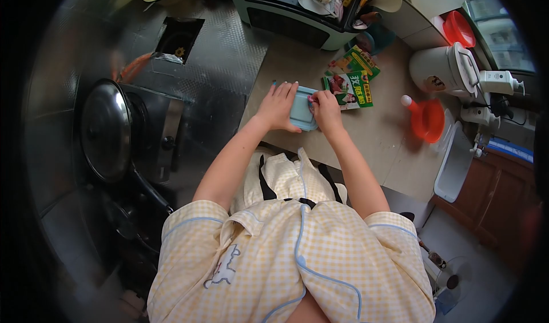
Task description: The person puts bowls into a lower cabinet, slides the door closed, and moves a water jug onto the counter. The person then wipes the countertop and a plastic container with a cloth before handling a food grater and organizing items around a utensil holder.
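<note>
A light blue rectangular container with its lid on [303, 109] sits near the counter's front edge. My left hand [277, 107] lies spread along its left side, thumb at the near edge and fingers stretched toward the far corner. At the right side, my right hand [327, 110] is closed at the lid's edge, pinching something small and pinkish that I cannot make out. Just beyond the right hand lie a green and red packet [355, 90] and a second green and yellow packet [361, 63].
A lidded pan [104, 130] stands on the stove at left. Along the back is a cabinet [289, 26] with utensils on top. To the right are a red ladle [428, 120], a white bucket [437, 71] and a sink [454, 168].
</note>
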`<state>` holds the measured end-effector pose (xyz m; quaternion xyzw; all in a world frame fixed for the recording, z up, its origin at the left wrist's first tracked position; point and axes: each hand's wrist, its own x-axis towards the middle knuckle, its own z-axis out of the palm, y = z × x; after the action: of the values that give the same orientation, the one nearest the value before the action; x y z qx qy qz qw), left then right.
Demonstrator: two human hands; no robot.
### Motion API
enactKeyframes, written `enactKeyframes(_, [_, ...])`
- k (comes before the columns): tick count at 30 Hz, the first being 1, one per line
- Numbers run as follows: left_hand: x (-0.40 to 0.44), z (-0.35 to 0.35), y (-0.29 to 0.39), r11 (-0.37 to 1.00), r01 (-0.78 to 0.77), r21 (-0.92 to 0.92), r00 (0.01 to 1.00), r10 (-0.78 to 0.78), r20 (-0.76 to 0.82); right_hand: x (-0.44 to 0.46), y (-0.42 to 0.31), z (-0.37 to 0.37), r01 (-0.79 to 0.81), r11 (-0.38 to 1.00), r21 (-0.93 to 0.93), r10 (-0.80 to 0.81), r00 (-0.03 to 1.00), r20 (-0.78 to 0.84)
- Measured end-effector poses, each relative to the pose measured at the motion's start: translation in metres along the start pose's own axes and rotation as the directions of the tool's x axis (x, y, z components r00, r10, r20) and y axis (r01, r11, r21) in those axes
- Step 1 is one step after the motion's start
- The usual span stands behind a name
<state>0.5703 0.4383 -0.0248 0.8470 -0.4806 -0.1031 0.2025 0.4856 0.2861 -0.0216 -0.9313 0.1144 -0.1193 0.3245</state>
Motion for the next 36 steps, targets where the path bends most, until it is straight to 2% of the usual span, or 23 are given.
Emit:
enactKeyframes(1, [0.0,-0.002,0.001,1.0,-0.002,-0.001,1.0,0.002,0.006,-0.004,-0.001,0.001,0.005,1.0,0.006,-0.005,1.0,0.001])
enactKeyframes(3, [0.0,-0.004,0.006,0.993,0.034,0.111,0.999,-0.036,0.018,-0.028,-0.012,0.001,-0.007,1.0,-0.011,0.007,1.0,-0.008])
enactKeyframes(5, [0.0,-0.004,0.007,0.994,0.049,0.101,0.998,-0.052,0.03,-0.035,-0.017,0.002,-0.009,1.0,-0.029,0.009,1.0,-0.015])
enactKeyframes(7, [0.0,0.0,0.007,0.994,0.06,0.09,0.997,-0.065,0.047,-0.038,-0.017,0.004,-0.061,0.998,0.034,0.063,0.997,-0.053])
enactKeyframes(10, [0.0,0.014,0.004,0.999,0.048,-0.022,0.999,-0.048,0.012,-0.023,-0.015,0.006,-0.098,0.993,0.063,0.105,0.987,-0.12])
enactKeyframes(12, [-0.001,0.017,0.006,0.993,0.048,-0.107,0.996,-0.055,-0.066,-0.011,-0.013,0.012,-0.11,0.994,0.022,0.113,0.981,-0.158])
enactKeyframes(16, [0.003,0.019,0.013,0.984,0.12,-0.132,0.989,-0.129,-0.065,0.004,-0.006,0.015,-0.143,0.989,-0.022,0.135,0.965,-0.223])
enactKeyframes(17, [0.003,0.021,0.012,0.982,0.121,-0.144,0.982,-0.139,-0.125,0.006,-0.005,0.016,-0.159,0.987,-0.026,0.148,0.96,-0.238])
enactKeyframes(18, [0.003,0.021,0.014,0.98,0.124,-0.156,0.971,-0.152,-0.182,0.006,-0.004,0.017,-0.162,0.987,-0.015,0.154,0.96,-0.235])
enactKeyframes(21, [0.002,0.017,0.016,0.972,0.184,-0.144,0.975,-0.199,-0.096,-0.011,-0.003,0.01,-0.12,0.992,-0.031,0.113,0.981,-0.16])
enactKeyframes(25, [0.005,0.017,0.02,0.971,0.225,-0.079,0.969,-0.232,-0.085,-0.042,-0.007,0.001,-0.088,0.996,-0.016,0.087,0.994,-0.072])
enactKeyframes(26, [0.004,0.018,0.018,0.977,0.194,-0.093,0.975,-0.203,-0.096,-0.041,-0.006,0.002,-0.088,0.996,-0.014,0.086,0.994,-0.067])
enactKeyframes(28, [0.003,0.022,0.014,0.982,0.155,-0.108,0.981,-0.166,-0.1,-0.029,-0.006,0.003,-0.185,0.983,0.023,0.186,0.979,-0.079])
enactKeyframes(31, [0.006,0.026,0.011,0.978,0.131,-0.161,0.983,-0.15,-0.11,0.003,-0.007,0.009,-0.21,0.978,-0.011,0.205,0.963,-0.173])
enactKeyframes(32, [0.005,0.027,0.011,0.975,0.136,-0.173,0.978,-0.16,-0.133,0.009,-0.004,0.013,-0.154,0.984,-0.091,0.131,0.967,-0.217])
enactKeyframes(34, [0.006,0.025,0.014,0.974,0.134,-0.183,0.975,-0.163,-0.153,0.007,-0.007,0.011,-0.145,0.986,-0.079,0.126,0.969,-0.215])
enactKeyframes(36, [0.004,0.022,0.018,0.976,0.199,-0.086,0.97,-0.209,-0.121,-0.01,-0.011,0.009,-0.142,0.988,-0.065,0.126,0.971,-0.206])
